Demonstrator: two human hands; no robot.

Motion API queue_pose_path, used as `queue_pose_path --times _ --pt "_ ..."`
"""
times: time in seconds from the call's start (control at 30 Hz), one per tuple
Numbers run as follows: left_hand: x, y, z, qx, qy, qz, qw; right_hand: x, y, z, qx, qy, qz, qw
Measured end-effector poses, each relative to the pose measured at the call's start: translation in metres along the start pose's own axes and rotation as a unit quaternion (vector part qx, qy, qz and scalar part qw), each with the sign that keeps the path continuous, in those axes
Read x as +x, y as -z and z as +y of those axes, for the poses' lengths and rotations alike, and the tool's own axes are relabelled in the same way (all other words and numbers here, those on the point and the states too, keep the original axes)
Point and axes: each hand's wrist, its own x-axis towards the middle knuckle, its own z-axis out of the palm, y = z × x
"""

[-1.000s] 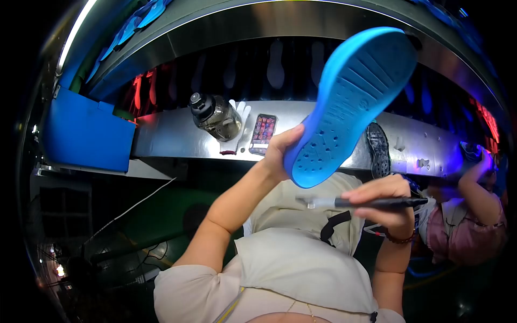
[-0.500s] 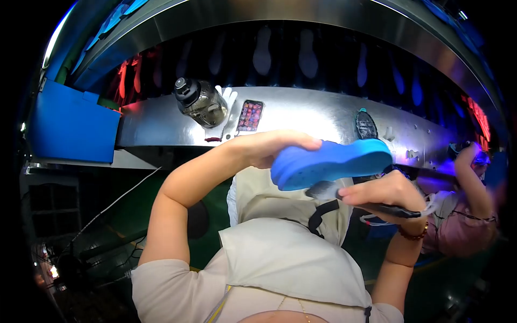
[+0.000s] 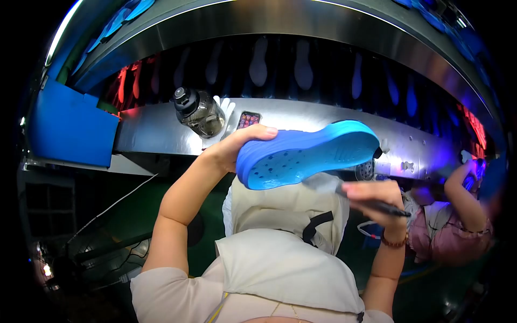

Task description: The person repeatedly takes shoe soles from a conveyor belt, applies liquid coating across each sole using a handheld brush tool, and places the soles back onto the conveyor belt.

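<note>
My left hand (image 3: 242,142) is closed around the heel end of a blue shoe sole (image 3: 323,151), thumb along its upper side. The sole is tilted so that its hollow inner face, dotted with small holes, shows toward me. In my right hand (image 3: 377,195) is a brush (image 3: 390,208) with a dark handle, gripped between thumb and fingers. Its pale bristles, smeared by motion, are right at the sole's lower edge near the middle.
On the metal bench (image 3: 156,132) stand a dark drink bottle (image 3: 202,114), a white glove (image 3: 228,107) and a phone (image 3: 250,118). Behind hangs a row of soles (image 3: 259,62). A blue box (image 3: 75,126) is at left. Another person (image 3: 455,229) works at right.
The sole has moved left and turned, so more of its inner face shows. My right hand has shifted slightly left with the brush, whose bristles now overlap the sole's lower edge.
</note>
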Motion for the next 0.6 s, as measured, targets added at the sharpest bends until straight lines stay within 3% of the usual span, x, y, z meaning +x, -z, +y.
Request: queue_pose_path --times 0.03,0.1,0.13,0.17,0.2,0.23,0.27,0.3,0.37,0.43,0.5,0.6 --pt "0.0 0.003 0.001 0.002 -0.002 0.004 1.0 -0.003 0.0 -0.007 -0.03 0.0 -0.032 0.999" --pt "0.0 0.016 -0.001 -0.198 -0.001 0.03 0.98 -0.005 0.002 -0.018 0.007 0.031 -0.018 0.999" --pt "0.01 0.028 -0.009 -0.24 -0.044 -0.095 0.965 -0.003 -0.001 -0.018 0.035 0.065 0.037 0.997" --pt "0.027 0.042 -0.04 -0.199 -0.136 -0.044 0.97 0.001 -0.006 -0.022 0.05 0.061 0.092 0.993" --pt "0.043 0.031 -0.047 -0.246 -0.204 -0.094 0.943 0.006 -0.011 -0.019 0.03 0.027 0.128 0.991" --pt "0.054 0.011 -0.05 -0.265 -0.221 -0.003 0.939 0.011 -0.016 -0.01 0.008 -0.008 0.165 0.986" --pt "0.065 0.002 -0.056 -0.287 -0.241 -0.056 0.925 0.015 -0.02 0.01 -0.002 -0.03 0.161 0.986" --pt "0.07 0.0 -0.064 -0.32 -0.188 -0.108 0.922 0.02 -0.02 0.02 0.005 -0.095 0.149 0.984" --pt "0.083 -0.002 -0.076 -0.337 -0.162 -0.074 0.925 0.027 -0.027 0.028 0.091 -0.181 0.198 0.959" --pt "0.087 -0.007 -0.077 -0.316 -0.146 -0.037 0.937 0.033 -0.038 0.023 0.051 -0.156 0.174 0.971" --pt "0.088 -0.003 -0.073 -0.293 -0.204 0.068 0.931 0.024 -0.056 0.023 -0.188 0.052 0.156 0.968" --pt "0.071 0.012 -0.064 -0.33 -0.244 0.012 0.912 0.01 -0.058 -0.006 -0.198 0.085 0.085 0.973"
